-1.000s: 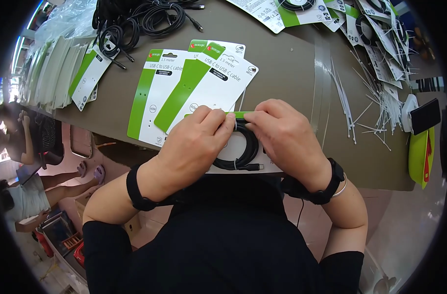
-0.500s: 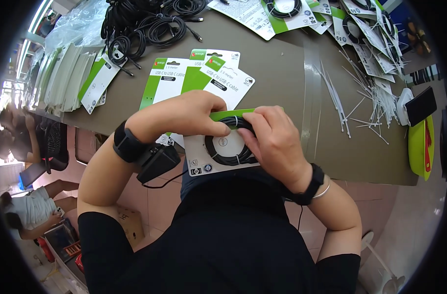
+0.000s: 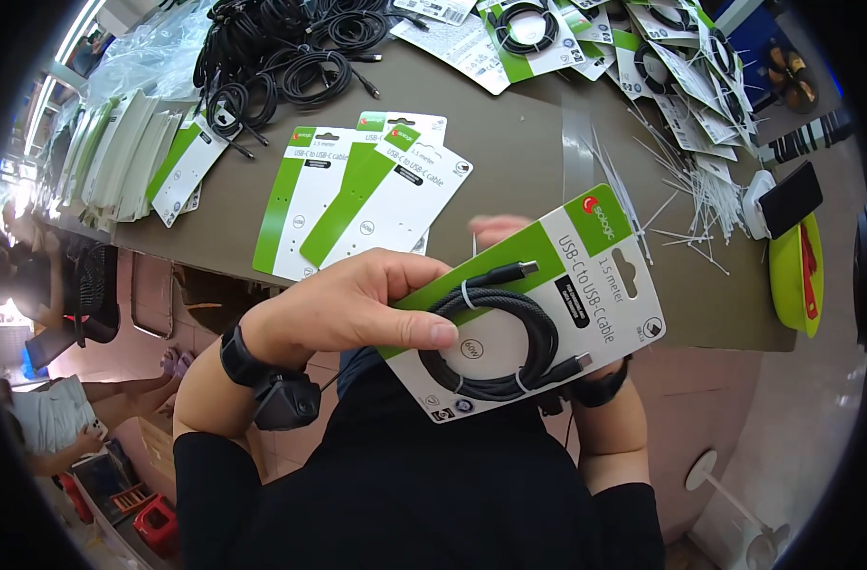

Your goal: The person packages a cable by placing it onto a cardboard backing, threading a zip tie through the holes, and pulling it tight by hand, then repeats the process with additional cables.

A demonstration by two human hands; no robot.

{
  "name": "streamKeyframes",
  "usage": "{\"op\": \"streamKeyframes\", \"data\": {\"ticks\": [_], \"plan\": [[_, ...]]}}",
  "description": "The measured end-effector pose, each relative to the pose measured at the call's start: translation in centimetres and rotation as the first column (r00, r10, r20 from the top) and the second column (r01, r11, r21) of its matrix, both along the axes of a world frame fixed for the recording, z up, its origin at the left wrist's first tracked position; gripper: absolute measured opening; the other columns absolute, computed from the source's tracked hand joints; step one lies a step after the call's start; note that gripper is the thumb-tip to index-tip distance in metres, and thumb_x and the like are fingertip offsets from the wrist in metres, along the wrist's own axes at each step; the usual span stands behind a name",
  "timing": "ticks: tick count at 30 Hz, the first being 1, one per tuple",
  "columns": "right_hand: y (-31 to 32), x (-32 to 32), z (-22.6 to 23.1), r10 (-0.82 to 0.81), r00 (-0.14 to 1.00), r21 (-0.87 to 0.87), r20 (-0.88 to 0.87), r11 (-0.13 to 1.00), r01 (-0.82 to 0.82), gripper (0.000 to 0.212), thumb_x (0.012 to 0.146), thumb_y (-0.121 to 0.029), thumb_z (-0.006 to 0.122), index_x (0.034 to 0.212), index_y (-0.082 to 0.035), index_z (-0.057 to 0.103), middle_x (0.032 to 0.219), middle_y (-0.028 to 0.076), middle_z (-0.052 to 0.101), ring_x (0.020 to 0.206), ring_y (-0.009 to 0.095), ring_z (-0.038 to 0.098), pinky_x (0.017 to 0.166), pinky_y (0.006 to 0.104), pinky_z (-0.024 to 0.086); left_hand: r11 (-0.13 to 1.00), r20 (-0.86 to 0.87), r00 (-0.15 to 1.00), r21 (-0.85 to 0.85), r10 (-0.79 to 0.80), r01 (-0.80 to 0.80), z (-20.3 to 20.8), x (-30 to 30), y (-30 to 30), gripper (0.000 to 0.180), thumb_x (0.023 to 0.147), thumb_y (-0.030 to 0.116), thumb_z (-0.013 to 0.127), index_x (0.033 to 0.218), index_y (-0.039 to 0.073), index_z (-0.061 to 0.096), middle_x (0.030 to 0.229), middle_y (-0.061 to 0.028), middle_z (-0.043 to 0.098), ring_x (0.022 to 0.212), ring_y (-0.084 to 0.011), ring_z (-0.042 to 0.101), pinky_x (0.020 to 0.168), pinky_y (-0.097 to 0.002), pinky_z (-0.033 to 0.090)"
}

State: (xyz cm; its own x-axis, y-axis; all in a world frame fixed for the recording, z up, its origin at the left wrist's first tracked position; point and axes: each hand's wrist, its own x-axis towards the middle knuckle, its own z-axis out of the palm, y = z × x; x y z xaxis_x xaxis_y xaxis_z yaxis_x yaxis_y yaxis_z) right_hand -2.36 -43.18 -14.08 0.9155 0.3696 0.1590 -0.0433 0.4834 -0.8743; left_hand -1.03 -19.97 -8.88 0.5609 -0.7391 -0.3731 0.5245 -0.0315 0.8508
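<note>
"Since both hands are so close to it, can you say where the card (image 3: 555, 261) is?"

"It's held at a tilt over the near edge of the table (image 3: 509, 180), in front of a black shirt (image 3: 433, 494). On its face sits a coiled black cable (image 3: 544, 332), with pale ties (image 3: 467, 294) round the coil."

"Which hand has it?"

"The left hand (image 3: 358, 304). Its thumb lies on the front, across the left side of the coil, and the fingers go behind, so it's closed on the card's left edge."

"And the right hand (image 3: 498, 226)?"

"Mostly hidden behind the card, with only a bit showing past the green edge. I can't tell how far open it is, or whether it grips anything."

"What's near them?"

"Three flat cards (image 3: 410, 199) overlap just beyond the left hand. Thin white ties (image 3: 714, 204) lie scattered over to the right."

"Further off?"

"A row of stacked cards (image 3: 120, 161) at the left, below a clear plastic bag (image 3: 158, 57). Next to those, a heap of black cables (image 3: 310, 71). Far right, a pile of cards with cables (image 3: 680, 85), and a lime-green bin (image 3: 790, 280) by the table's edge."
</note>
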Motion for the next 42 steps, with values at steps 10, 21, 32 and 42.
{"op": "streamKeyframes", "data": {"ticks": [10,21,32,42], "plan": [[0.6,-2.3,-4.3,0.155,0.914,0.197,-0.376,0.977,-0.085,0.057,0.096,-0.043,0.048,0.132,0.001,0.046,0.125,0.018,0.055,0.109,0.024,0.059,0.09,0.0352,0.051,0.98,0.06,0.98,-0.076,0.191,-0.186,-0.4,-2.0,-0.1,0.034,0.088,0.016,0.07,0.115,-0.002,0.061,0.098,-0.0021,0.066,0.092,-0.0073,0.059,0.084,-0.0229,0.048],[1.0,0.3,0.5,-0.504,0.805,-0.428,0.313,0.682,0.593,0.022,0.097,-0.011,0.053,0.116,-0.001,0.056,0.103,0.009,0.065,0.088,0.015,0.062,0.075,0.0273,0.051,0.775,0.081,0.781,-0.224,0.619,-0.591,-6.5,-1.0,-1.3,0.035,0.093,0.015,0.062,0.122,-0.002,0.053,0.107,-0.0056,0.063,0.094,-0.0084,0.059,0.083,-0.0235,0.049],[5.1,-1.1,-1.4,-0.087,0.802,-0.602,0.591,0.614,0.51,0.013,0.092,-0.001,0.056,0.105,0.0,0.055,0.087,0.012,0.063,0.077,0.024,0.064,0.069,0.0305,0.05,0.725,0.429,0.619,-0.137,0.658,-0.675,-8.2,-0.6,-2.1,0.03,0.094,0.013,0.058,0.118,-0.004,0.054,0.103,-0.0053,0.063,0.091,-0.0066,0.055,0.08,-0.0225,0.047],[2.0,1.3,1.5,-0.148,0.874,-0.614,0.463,0.657,0.437,0.02,0.084,-0.002,0.065,0.103,-0.001,0.058,0.089,0.011,0.063,0.079,0.027,0.063,0.07,0.0329,0.051,0.742,0.382,0.656,-0.138,0.651,-0.656,-7.5,-0.5,-2.3,0.028,0.094,0.013,0.057,0.116,-0.005,0.055,0.099,-0.0038,0.063,0.085,-0.0067,0.055,0.076,-0.023,0.048]]}}
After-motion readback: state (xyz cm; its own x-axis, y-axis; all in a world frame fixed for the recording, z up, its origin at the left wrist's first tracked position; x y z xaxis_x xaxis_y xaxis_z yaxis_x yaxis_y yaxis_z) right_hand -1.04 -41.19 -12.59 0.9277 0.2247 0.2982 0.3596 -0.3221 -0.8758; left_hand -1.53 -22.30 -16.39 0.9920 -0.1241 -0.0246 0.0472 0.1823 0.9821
